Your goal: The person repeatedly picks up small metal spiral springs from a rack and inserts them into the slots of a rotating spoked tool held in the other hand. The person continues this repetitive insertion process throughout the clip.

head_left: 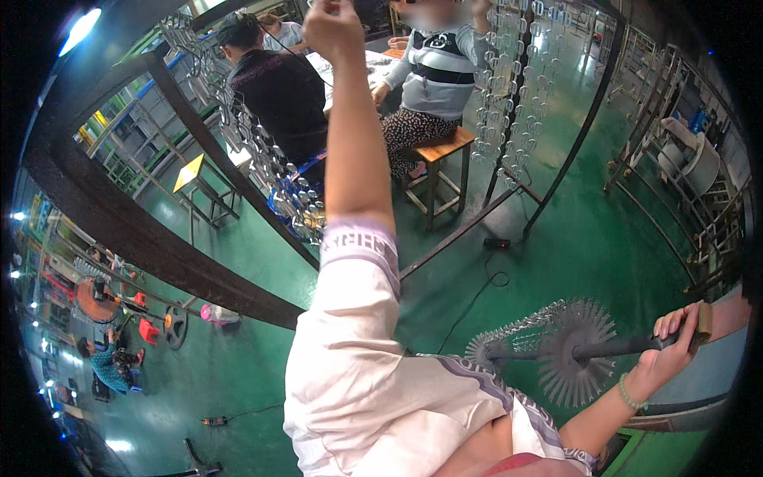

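Note:
My left arm stretches up to the top edge. My left hand is closed there, its fingers curled and partly cut off by the picture's edge; what they hold, if anything, I cannot make out. At the lower right my right hand, with a beaded bracelet on the wrist, is wrapped round the end of a dark rod. The rod carries two grey discs with slotted, toothed rims: a large disc and a smaller disc farther along. Strands of small shiny metal pieces run between the discs.
Dark metal frame bars cross the left and middle. Strands of metal hooks hang from the frame. Beyond, people sit by a table, one on a wooden stool. A black cable lies on the green floor. Metal racks stand at the right.

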Demonstrator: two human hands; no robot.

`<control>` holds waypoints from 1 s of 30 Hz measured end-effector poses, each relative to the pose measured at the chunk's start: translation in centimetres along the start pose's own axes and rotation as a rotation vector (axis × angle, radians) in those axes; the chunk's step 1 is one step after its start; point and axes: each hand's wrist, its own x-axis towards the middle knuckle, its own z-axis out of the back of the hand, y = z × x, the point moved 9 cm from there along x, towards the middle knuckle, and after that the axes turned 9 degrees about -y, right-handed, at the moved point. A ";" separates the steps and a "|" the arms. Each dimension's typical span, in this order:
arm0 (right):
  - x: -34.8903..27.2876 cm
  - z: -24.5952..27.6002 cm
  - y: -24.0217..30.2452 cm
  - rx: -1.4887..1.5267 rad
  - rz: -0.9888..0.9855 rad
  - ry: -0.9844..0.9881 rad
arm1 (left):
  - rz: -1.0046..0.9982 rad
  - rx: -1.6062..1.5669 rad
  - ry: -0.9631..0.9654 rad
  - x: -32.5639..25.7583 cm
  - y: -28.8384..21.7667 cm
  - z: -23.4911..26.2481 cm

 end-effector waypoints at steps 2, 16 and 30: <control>0.3 0.6 0.1 -0.026 0.039 -0.031 | -0.043 0.141 -0.018 2.1 1.5 -3.0; 1.0 2.3 -0.3 -0.042 0.069 -0.129 | -0.022 0.784 0.195 7.7 6.4 -11.0; 1.7 3.3 -0.8 -0.055 0.062 -0.141 | -0.111 0.181 0.322 8.1 3.7 -11.7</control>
